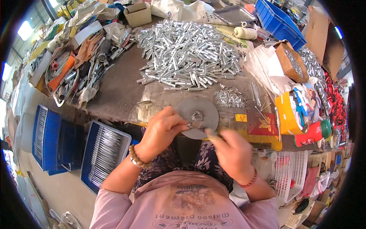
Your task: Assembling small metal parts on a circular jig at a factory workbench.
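Note:
My left hand (162,128) is closed, thumb and fingertips pinching a small metal piece (189,125) over the near part of a round grey metal disc (209,108). A rough dark lump (197,115) sits at the disc's middle. My right hand (233,150), smeared by motion, is curled at the disc's near right side. A tan, stick-like thing (213,136) juts from its fingers toward the disc; its kind is too blurred to tell. Right of the disc lies a small heap of tiny metal pins (230,97). Beyond spreads a big pile of silvery metal tubes (190,53).
Blue crates of metal rods (105,154) stand below the table's left edge. A cluttered tool heap (89,61) covers the far left. At right are a yellow container (286,114), a red jar with green lid (314,133), a cardboard box (291,63) and a white basket (288,173).

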`<move>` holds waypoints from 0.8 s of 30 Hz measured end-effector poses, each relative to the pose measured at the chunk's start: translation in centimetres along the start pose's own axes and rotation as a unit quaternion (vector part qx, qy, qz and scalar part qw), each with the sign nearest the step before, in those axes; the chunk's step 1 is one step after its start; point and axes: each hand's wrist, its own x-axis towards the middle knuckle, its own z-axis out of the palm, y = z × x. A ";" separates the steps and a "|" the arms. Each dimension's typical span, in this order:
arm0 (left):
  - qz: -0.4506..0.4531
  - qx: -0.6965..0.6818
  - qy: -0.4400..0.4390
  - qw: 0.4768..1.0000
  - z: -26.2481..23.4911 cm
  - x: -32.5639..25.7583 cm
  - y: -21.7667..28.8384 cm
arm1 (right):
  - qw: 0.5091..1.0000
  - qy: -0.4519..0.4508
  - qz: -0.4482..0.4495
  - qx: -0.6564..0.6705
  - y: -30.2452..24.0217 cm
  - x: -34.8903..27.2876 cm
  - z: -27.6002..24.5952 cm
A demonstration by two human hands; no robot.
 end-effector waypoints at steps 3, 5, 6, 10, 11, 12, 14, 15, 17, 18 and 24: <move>-0.005 0.029 -0.003 1.000 -0.1 -0.1 0.1 | 1.000 0.003 0.018 -0.012 0.2 0.1 0.9; 0.003 0.018 0.005 1.000 -0.2 0.0 0.3 | 1.000 -0.008 0.014 0.007 0.8 0.7 0.9; 0.002 0.018 0.005 1.000 -0.5 0.0 0.3 | 0.998 -0.003 0.047 0.050 1.0 0.7 1.1; 0.000 0.016 -0.006 1.000 -1.0 -0.7 0.2 | 0.986 -0.006 0.104 0.131 2.4 1.7 1.1; 0.007 0.017 -0.001 1.000 -1.1 -0.7 0.2 | 0.988 -0.019 0.099 0.119 2.8 2.0 1.2; 0.006 0.017 0.000 1.000 -1.1 -0.8 0.0 | 0.995 0.000 0.083 0.063 3.1 2.1 1.8; 0.014 0.014 0.009 1.000 -0.9 -1.0 -0.3 | 0.999 0.009 0.048 0.012 2.3 2.5 1.4; 0.012 0.014 0.010 1.000 -0.8 -1.0 -0.3 | 0.999 0.017 0.013 -0.040 1.7 2.7 1.2; 0.009 0.015 0.020 1.000 -0.6 -1.3 -0.5 | 1.000 -0.020 0.024 -0.004 0.3 1.5 1.7; 0.010 0.014 0.018 1.000 -0.6 -1.2 -0.6 | 0.997 -0.052 0.063 0.016 -0.3 0.8 2.2; 0.007 0.036 0.122 0.992 0.7 -2.8 1.6 | 0.894 -0.189 0.250 0.321 -2.0 -0.3 2.4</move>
